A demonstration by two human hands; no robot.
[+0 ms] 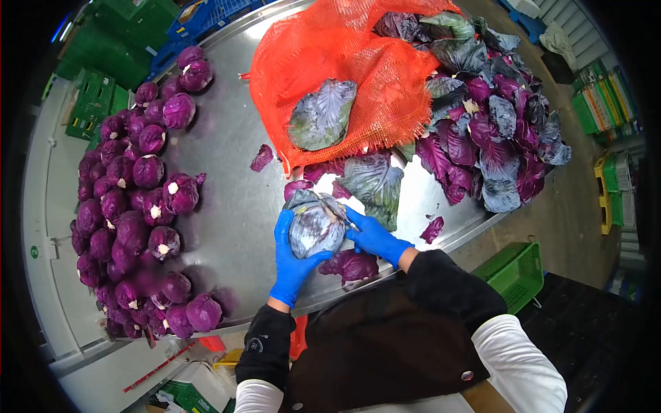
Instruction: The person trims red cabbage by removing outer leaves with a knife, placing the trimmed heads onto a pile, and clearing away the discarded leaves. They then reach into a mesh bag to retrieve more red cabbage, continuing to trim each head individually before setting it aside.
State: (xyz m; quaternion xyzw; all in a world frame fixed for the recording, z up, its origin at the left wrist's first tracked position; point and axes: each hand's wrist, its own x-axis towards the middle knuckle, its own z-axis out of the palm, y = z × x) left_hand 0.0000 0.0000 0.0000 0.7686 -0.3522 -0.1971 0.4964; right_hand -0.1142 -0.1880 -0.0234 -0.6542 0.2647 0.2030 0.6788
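Cabbage held between two gloved hands at the centre

Along the left side of the frame, a large heap of smooth purple cabbages lies on the metal surface, several with pale stem ends showing. Green crates stand beyond it at the upper left. Right of the heap, a small purple leaf lies on the surface, near the lower left edge of a red mesh bag that spreads across the upper centre. A broad grey-green leaf rests on the bag.

Just below the bag, at the centre, is a cabbage with greyish outer leaves. The left hand, in a blue glove, is curved around its left and lower side, holding it. The right hand, also gloved in blue, has its fingers closed in at the cabbage's right side; whether it grips a tool or a leaf edge is too small to tell. Purple leaves lie below the hands, and a large green leaf lies above the right one.

Farther right, a scrap of leaf lies near the surface's edge. A tall pile of loose leaves fills the upper right, with a green basket below it.
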